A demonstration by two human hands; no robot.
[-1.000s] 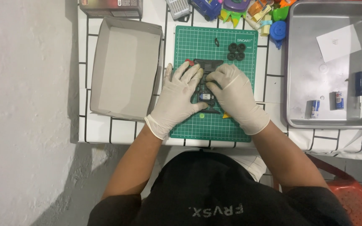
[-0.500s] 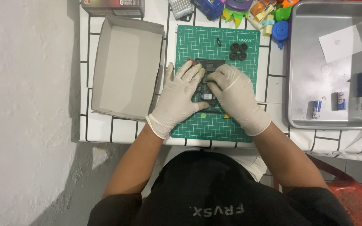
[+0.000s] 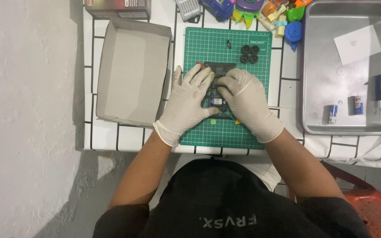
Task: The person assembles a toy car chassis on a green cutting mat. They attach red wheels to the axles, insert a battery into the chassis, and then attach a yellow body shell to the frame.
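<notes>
A dark toy-car chassis (image 3: 219, 69) lies on a green cutting mat (image 3: 208, 44). My left hand (image 3: 189, 98) in a white glove presses on its left side, fingers spread over it. My right hand (image 3: 243, 97), also gloved, grips the chassis from the right. Most of the chassis is hidden under both hands; a small blue-and-white part (image 3: 217, 101) shows between them. Several black wheels (image 3: 249, 53) sit on the mat beyond the chassis, apart from both hands.
An open grey cardboard box (image 3: 131, 70) stands left of the mat. A metal tray (image 3: 327, 88) at the right holds a paper slip (image 3: 357, 44), two small batteries (image 3: 333, 113) and a screwdriver (image 3: 380, 90). Colourful toy parts (image 3: 261, 9) crowd the far edge. A red stool (image 3: 367, 207) stands below right.
Both hands stay on the chassis; my fingers have shifted only slightly. The view has drifted a little.
</notes>
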